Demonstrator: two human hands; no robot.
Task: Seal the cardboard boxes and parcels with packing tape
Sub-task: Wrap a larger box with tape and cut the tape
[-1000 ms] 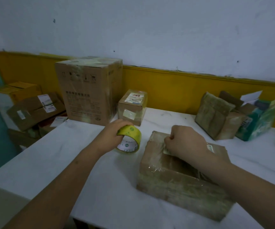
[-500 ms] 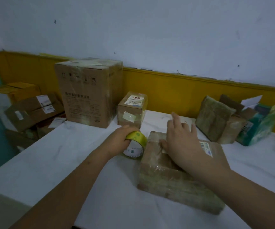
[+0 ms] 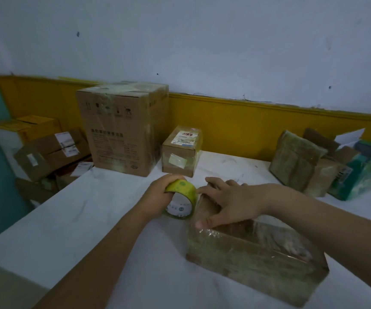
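Presently the taping step is under way on the low brown cardboard box (image 3: 256, 259), which lies on the white table (image 3: 80, 219) nearest the camera, right of centre. Its faces carry glossy, wrinkled clear film, so I judge this box largely wrapped, with work now at its far left end. The left hand (image 3: 157, 197) has its fingers curled over the rim of the yellow roll of packing tape (image 3: 181, 201), holding it on edge just off that end of the box. Whether the roll touches the corner cannot be told. The right hand (image 3: 231, 204) lies flat on the box top at that same end, fingers spread and fairly straight, thumb at the near edge, pressing down and gripping nothing. Any free strip between roll and box is too clear to make out.

Next move, in my judgement: draw the roll on under tension while the right hand smooths the strip, then sever it. No cutter is visible, so tearing may be needed.

Containers: all closed ones hide their contents. At the table's back stand the tall brown carton (image 3: 122, 128) and the small labelled brown box (image 3: 181, 150), both film-covered. At far right, wrapped brown parcels (image 3: 296, 161) and a green-teal package (image 3: 358, 175) lean together. A raised flap and white sheet behind them suggest one open carton, contents unseen. Off the table at left, further brown and yellow boxes (image 3: 46, 150) are stacked.
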